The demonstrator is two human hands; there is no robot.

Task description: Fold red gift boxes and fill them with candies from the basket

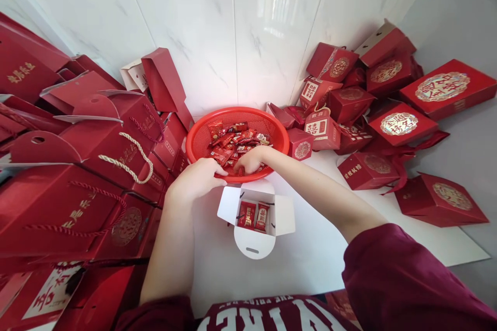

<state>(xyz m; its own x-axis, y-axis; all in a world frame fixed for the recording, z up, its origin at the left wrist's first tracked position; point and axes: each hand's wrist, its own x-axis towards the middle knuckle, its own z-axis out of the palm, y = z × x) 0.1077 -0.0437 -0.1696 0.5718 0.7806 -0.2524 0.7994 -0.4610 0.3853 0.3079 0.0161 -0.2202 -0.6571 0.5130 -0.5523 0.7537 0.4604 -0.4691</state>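
A red plastic basket (200,158) stands near the wall with red-wrapped candies (233,139) inside. My right hand (250,160) reaches into its front part among the candies, fingers curled down and their tips hidden. At the basket's front left rim rests my left hand (204,176); its thumb and fingers are apart, with nothing visible between them. Just in front of the basket, an open box (285,214) with white inner flaps holds two red wrapped packets (254,216) side by side.
Red gift boxes (93,150) with rope handles are stacked on the left. More red boxes (404,121) lie piled on the right. A tiled wall (194,26) rises behind the white table (310,253).
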